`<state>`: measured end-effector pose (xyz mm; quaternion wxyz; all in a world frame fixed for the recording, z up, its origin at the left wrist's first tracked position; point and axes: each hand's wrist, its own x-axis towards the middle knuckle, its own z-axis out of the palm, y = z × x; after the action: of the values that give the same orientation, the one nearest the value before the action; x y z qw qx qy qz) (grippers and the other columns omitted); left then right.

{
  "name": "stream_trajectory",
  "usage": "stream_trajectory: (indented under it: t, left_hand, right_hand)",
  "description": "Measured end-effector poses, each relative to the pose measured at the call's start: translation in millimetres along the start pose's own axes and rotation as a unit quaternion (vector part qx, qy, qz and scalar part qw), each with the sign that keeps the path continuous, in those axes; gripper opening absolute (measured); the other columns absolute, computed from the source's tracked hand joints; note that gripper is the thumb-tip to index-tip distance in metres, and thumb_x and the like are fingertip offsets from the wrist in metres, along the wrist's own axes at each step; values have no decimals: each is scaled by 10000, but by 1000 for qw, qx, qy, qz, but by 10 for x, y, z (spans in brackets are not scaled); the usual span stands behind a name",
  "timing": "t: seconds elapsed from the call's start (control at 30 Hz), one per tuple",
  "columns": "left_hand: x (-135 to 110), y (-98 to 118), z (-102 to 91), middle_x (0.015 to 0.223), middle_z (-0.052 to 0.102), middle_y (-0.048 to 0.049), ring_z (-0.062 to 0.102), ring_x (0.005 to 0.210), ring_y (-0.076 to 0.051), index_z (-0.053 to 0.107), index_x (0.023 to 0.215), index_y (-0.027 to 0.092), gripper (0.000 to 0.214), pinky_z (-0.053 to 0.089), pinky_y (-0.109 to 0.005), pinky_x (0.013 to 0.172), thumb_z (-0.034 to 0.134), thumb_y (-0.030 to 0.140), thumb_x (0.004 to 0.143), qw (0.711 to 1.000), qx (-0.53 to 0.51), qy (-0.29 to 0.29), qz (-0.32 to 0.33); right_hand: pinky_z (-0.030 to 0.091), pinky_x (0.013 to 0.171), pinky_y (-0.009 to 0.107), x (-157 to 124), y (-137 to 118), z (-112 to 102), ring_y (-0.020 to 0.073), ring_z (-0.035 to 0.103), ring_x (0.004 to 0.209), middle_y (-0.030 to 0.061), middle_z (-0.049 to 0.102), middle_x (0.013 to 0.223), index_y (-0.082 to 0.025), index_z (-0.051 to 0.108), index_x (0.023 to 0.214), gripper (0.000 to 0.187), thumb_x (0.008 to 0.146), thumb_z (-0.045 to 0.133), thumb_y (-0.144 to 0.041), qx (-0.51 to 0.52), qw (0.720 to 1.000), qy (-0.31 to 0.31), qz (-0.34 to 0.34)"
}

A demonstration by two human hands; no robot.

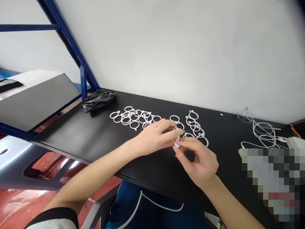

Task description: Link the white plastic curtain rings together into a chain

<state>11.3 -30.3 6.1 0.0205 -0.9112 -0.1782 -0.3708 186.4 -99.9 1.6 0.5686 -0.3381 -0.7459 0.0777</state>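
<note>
Nearest the camera, dark blue trousers [145, 210] with white trim show below the black tabletop [152, 168]. The right hand [200, 160] pinches a white ring [177, 144] by its knob between thumb and forefinger; the left hand [158, 136], fingers bent, grips its far side. More knobbed white rings [134, 124] lie behind, partly blocked by the hands. The held ring, above the tabletop, is thin, seen nearly edge-on.

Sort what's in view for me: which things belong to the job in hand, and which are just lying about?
In the job:
ring, in the left hand and right hand
loose rings on the table

Apparently just lying about:
black bag
glasses
white cable
</note>
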Motion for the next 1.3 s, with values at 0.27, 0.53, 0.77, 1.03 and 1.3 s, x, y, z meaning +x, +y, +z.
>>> stream_trajectory:
  t: [0.27, 0.53, 0.77, 1.03, 1.3]
  left_hand:
    - [-27, -131, 35, 1061, 546, -91, 558, 890, -161, 579, 1181, 215, 234, 511, -259, 708, 455, 313, 1008, 996, 22, -68, -55]
    - [-214, -732, 58, 978, 550, -93, 529, 905, -225, 583, 1298, 169, 395, 490, -337, 797, 558, 361, 954, 952, 153, -96, -246]
    - [-298, -797, 118, 1138, 582, -145, 525, 1074, -291, 559, 1288, 110, 389, 483, -428, 920, 525, 263, 932, 918, 161, -138, -336]
    - [-315, -793, 150, 1176, 570, -121, 541, 1073, -265, 590, 1200, 155, 319, 520, -412, 902, 509, 209, 896, 920, 132, -128, -346]
    - [-223, -650, 95, 1163, 593, -116, 549, 1046, -258, 615, 1121, 146, 238, 503, -418, 917, 486, 218, 934, 946, 92, -59, -305]
  right_hand:
    - [600, 571, 261, -16, 62, 7, 104, 667, 579, 42, 736, 991, -222, 648, 1040, 205, 867, 639, -112, -27, 997, -22, 75]
    - [604, 631, 323, 95, 331, -49, 203, 719, 792, 68, 731, 928, -198, 670, 1021, 219, 876, 638, -359, -85, 964, -13, 251]
    - [488, 1004, 523, 222, 689, -73, 306, 610, 1167, 114, 682, 1185, -202, 685, 968, 183, 893, 590, -340, -208, 942, -194, 179]
    - [393, 1077, 592, 101, 918, 8, 358, 516, 1294, 151, 635, 1291, -193, 689, 1095, 294, 943, 499, -359, -248, 919, -272, 139]
    - [453, 991, 520, 84, 896, -96, 299, 618, 1073, 118, 671, 1108, -191, 674, 1062, 262, 936, 461, -273, -199, 947, -208, 146]
